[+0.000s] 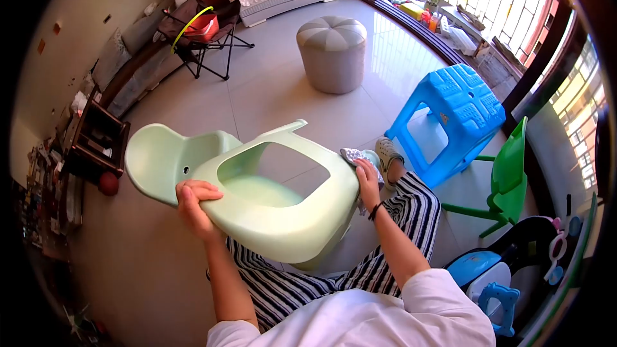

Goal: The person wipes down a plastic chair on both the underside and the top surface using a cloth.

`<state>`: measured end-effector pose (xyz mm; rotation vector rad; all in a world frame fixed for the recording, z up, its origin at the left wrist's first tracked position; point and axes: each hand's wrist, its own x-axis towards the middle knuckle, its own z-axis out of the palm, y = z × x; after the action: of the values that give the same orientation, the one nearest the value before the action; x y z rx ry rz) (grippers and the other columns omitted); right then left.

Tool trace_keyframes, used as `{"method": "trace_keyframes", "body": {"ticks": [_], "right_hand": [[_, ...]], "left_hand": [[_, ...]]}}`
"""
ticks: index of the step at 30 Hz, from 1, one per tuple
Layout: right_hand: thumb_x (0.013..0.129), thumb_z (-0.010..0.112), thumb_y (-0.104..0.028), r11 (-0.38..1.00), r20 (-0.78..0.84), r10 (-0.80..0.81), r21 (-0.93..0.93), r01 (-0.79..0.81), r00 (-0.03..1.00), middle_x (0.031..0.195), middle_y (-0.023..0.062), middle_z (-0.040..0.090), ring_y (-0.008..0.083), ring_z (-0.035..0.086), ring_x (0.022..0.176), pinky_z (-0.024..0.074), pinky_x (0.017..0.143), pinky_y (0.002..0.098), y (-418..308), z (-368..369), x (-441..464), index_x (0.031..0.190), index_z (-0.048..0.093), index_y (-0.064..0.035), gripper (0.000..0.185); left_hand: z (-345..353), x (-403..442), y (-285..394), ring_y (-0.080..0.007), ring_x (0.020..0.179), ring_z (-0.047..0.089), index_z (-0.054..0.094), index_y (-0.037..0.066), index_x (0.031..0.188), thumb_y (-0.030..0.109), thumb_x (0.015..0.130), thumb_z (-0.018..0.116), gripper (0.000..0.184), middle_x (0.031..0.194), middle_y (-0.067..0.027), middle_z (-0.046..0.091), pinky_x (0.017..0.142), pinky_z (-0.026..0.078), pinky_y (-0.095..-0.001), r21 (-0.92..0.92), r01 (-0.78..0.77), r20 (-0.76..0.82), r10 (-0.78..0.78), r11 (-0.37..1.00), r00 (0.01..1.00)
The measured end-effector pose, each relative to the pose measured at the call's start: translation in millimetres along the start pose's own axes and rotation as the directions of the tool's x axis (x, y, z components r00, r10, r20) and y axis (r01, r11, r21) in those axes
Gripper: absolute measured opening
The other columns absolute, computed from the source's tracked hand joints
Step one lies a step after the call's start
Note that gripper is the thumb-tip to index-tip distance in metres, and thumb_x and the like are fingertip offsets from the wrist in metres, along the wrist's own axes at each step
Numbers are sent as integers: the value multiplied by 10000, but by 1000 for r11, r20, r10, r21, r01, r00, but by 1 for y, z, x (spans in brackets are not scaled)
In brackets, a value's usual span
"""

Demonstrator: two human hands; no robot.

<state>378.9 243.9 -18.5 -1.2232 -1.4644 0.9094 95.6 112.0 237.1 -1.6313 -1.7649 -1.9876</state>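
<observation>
A pale green plastic child's chair [283, 228] lies tilted across my lap, its rounded backrest to the left and a large squarish opening facing up. My left hand [198, 207] is closed on its near edge, fingers over the top and the palm side hidden. At the chair's right end, my right hand [368, 182] presses a crumpled, light patterned cloth [353, 154] against the plastic. Part of the cloth is covered by my fingers. A dark band circles the right wrist.
To the right stand a blue plastic stool [459, 99] and a green small chair [511, 173]. A round padded pouf [332, 51] is ahead. A folding chair [209, 32] holds a red basin. Blue and white plastic items [479, 270] sit at lower right.
</observation>
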Motion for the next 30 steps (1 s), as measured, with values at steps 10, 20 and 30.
{"method": "trace_keyframes", "body": {"ticks": [10, 20, 30], "right_hand": [[837, 545, -104, 967, -59, -232, 96, 237, 971, 1134, 102, 605, 309, 482, 1182, 322, 1056, 436, -137, 10, -74, 1061, 644, -62, 249], [868, 556, -220, 992, -93, 125, 24, -124, 988, 1012, 169, 642, 317, 567, 986, 434, 881, 378, 65, 6, 27, 977, 644, 3, 262], [940, 480, -214, 987, -141, 74, 149, -52, 987, 905, 155, 618, 301, 567, 906, 420, 842, 386, -12, 12, 2, 921, 632, 13, 274]], "left_hand": [[2, -5, -1, -195, 753, 484, 535, 52, 556, 220, 929, 318, 463, 617, -69, 513, 862, 364, -372, -53, -9, -84, 5, 999, 996], [-13, -15, -4, -181, 778, 473, 488, 87, 548, 248, 939, 309, 459, 648, -51, 499, 923, 345, -396, -34, 8, -116, -12, 999, 993], [2, -8, -1, -194, 788, 478, 527, 58, 565, 223, 935, 318, 455, 656, -65, 517, 862, 369, -371, -43, 12, -96, -16, 999, 995]]}}
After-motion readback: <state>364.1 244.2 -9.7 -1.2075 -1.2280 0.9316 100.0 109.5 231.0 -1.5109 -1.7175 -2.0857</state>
